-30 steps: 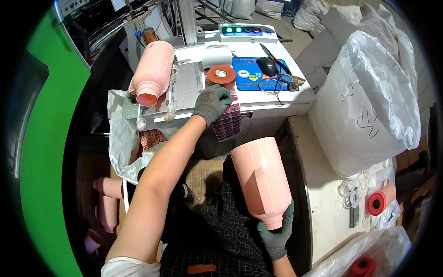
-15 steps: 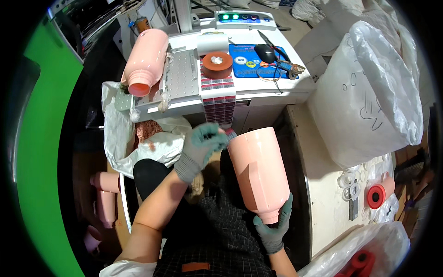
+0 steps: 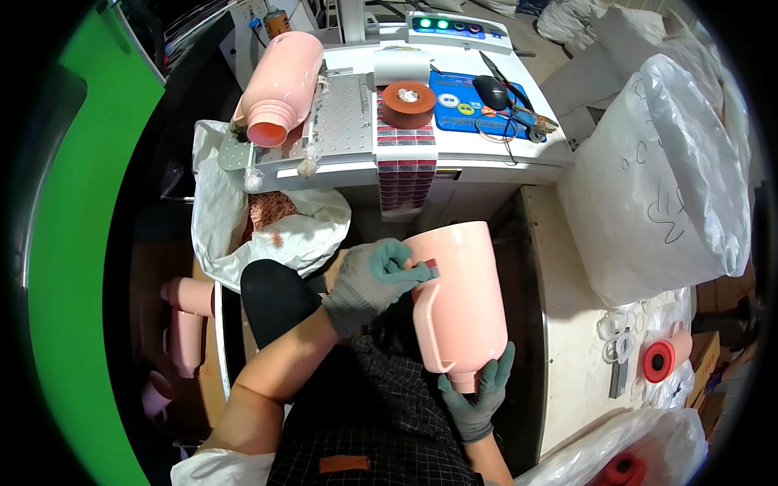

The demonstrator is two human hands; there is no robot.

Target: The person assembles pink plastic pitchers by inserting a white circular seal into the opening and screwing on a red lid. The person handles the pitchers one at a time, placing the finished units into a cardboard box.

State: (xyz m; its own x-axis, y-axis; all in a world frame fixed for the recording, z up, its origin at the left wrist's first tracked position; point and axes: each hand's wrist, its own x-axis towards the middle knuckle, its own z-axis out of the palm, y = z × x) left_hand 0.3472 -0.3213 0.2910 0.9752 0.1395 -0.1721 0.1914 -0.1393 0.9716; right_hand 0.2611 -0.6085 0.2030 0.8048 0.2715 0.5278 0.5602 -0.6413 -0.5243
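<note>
A large pink plastic jug [image 3: 468,300] with a side handle lies tilted over my lap, its base away from me and its narrow neck toward me. My right hand [image 3: 478,402], in a grey-green glove, is wrapped round the neck end. The gloved left hand [image 3: 369,283] pinches a small red and grey label [image 3: 431,266] against the jug's wall, just beyond the far end of the handle. On the white workbench a sheet of similar labels [image 3: 405,178] hangs over the front edge.
Another pink jug [image 3: 284,77] lies on the bench's perforated plate, beside brown tape [image 3: 408,105]. A mouse [image 3: 490,92] and pliers sit on a blue mat. A white sack [image 3: 648,194] stands right; a lined bin [image 3: 304,251] is left, and more pink jugs [image 3: 186,332] lie lower left.
My left hand has brought the label onto the jug's wall. The jug has turned so its handle shows on the left side. The view has shifted slightly.
</note>
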